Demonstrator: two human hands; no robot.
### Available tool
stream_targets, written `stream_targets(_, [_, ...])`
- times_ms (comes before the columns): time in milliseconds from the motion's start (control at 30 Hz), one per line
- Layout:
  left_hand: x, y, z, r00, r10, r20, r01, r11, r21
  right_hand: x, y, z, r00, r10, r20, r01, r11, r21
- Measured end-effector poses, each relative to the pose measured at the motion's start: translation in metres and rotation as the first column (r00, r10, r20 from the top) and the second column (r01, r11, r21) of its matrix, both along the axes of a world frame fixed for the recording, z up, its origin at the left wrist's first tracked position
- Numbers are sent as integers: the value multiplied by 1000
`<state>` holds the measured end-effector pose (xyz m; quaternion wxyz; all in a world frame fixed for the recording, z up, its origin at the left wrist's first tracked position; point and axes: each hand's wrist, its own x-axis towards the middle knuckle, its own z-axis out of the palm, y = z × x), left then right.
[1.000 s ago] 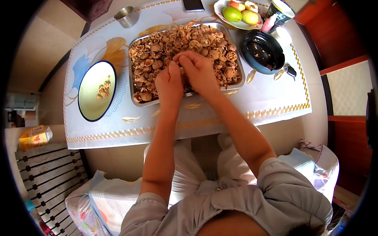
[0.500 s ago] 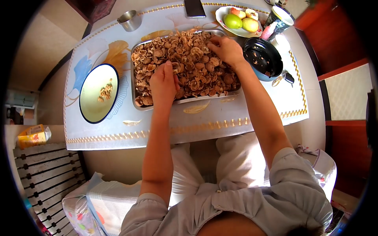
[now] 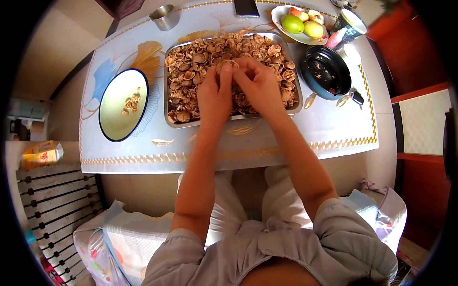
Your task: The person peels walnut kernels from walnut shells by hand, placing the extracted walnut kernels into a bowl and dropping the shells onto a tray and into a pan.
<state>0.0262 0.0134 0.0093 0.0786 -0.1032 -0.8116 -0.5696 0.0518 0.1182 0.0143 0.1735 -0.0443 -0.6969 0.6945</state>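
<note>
A metal tray (image 3: 299, 101) on the table holds a heap of cracked walnut shells (image 3: 191, 71). Over its middle, both my hands come together at a walnut (image 3: 226, 65). My left hand (image 3: 214, 97) is closed, its thumb pressed against the walnut. From the other side, my right hand (image 3: 263, 88) bends its thumb and fingers in to the same nut; its fingertips are partly hidden. Left of the tray stands a white enamel bowl (image 3: 114, 95) with a dark rim. Some walnut kernels (image 3: 131, 102) lie in it.
Right of the tray is a black round pan (image 3: 310, 78) with shell bits inside. Behind it are a fruit plate (image 3: 281, 33) and a patterned cup (image 3: 350, 28). A metal cup (image 3: 165, 20) and a phone (image 3: 246, 8) stand along the far edge. A dark key fob (image 3: 356, 97) lies at right.
My right hand has come from the tray's far right corner to the middle and meets my left hand. My left hand has shifted slightly right and away from me.
</note>
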Motion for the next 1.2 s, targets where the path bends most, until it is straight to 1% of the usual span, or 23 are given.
stream_targets(33, [-1, 1, -2, 1000, -7, 10, 7, 999, 37, 2, -5, 3, 1000, -4, 0, 4, 999, -36])
stream_targets(67, [-3, 1, -7, 990, 47, -130, -51, 998, -22, 4, -9, 8, 1000, -11, 0, 11, 997, -72])
stream_targets(100, [-2, -1, -4, 992, 6, -128, -14, 998, -60, 5, -10, 9, 1000, -21, 0, 20, 994, -108])
stream_targets(167, [2, -3, 3, 991, -78, -113, 63, 989, -132, 3, -4, 7, 999, -11, 34, 14, 998, -63])
stream_targets(200, [3, -3, 1, 988, -95, -118, 73, 981, -177, 2, -1, 4, 999, -9, 54, 11, 999, -41])
stream_targets(267, [1, -3, -4, 983, -128, -132, 89, 960, -267, 1, 2, -2, 999, -44, -13, 45, 997, 62])
stream_targets(300, [0, -3, -5, 990, -127, -59, 117, 982, -150, 1, 3, -3, 997, -58, -48, 63, 992, 113])
stream_targets(367, [-1, -5, -5, 985, -151, 84, 143, 985, 93, 2, 4, -1, 998, -58, 26, 59, 998, -32])
stream_targets(467, [-6, -9, 6, 978, -114, 175, 90, 986, 139, 3, 6, 3, 997, -31, 77, 46, 978, -205])
stream_targets(500, [-5, -8, 8, 980, -123, 156, 96, 981, 170, 4, 6, 3, 996, -18, 84, 39, 966, -255])
stream_targets(567, [-3, -5, 9, 983, -139, 117, 109, 967, 231, 0, 6, -2, 999, -25, 29, 33, 953, -301])
stream_targets(600, [-4, -5, 8, 994, -105, 10, 101, 976, 192, -1, 5, -3, 1000, -29, 2, 28, 946, -324])
stream_targets(667, [-8, -4, 2, 978, -45, -205, 70, 991, 118, 0, 3, -1, 995, -92, -28, 84, 974, -209])
stream_targets(700, [-8, -5, 0, 986, -92, -137, 110, 985, 134, 1, 2, 0, 992, -121, -45, 113, 982, -151])
stream_targets(767, [-3, -4, -2, 982, -187, -2, 185, 967, 173, 1, -3, -2, 985, -156, -71, 142, 976, -168])
stream_targets(867, [8, 6, -3, 984, -176, 26, 164, 954, 251, -1, -9, -8, 965, -226, -137, 205, 967, -150])
stream_targets(900, [10, 6, 1, 983, -170, 64, 146, 948, 284, -2, -10, -9, 954, -252, -163, 231, 963, -137])
stream_targets(967, [13, 7, 10, 976, -165, 140, 108, 932, 346, 2, -12, -8, 954, -265, -143, 265, 964, -19])
stream_targets(1000, [13, 9, 6, 986, -149, 73, 119, 942, 315, 3, -13, -8, 953, -273, -133, 280, 959, 42])
stream_targets(1067, [13, 15, -5, 990, -126, -59, 136, 959, 248, 0, -15, -16, 933, -309, -183, 319, 947, 29])
stream_targets(1100, [13, 15, -7, 989, -143, 22, 133, 959, 250, 0, -17, -16, 922, -327, -208, 338, 941, 21])
stream_targets(1167, [12, 13, -8, 969, -173, 178, 125, 959, 254, 3, -18, -12, 947, -276, -167, 273, 961, -43])
stream_targets(1200, [12, 13, -7, 978, -154, 144, 119, 967, 224, 3, -18, -9, 957, -249, -148, 240, 968, -75])
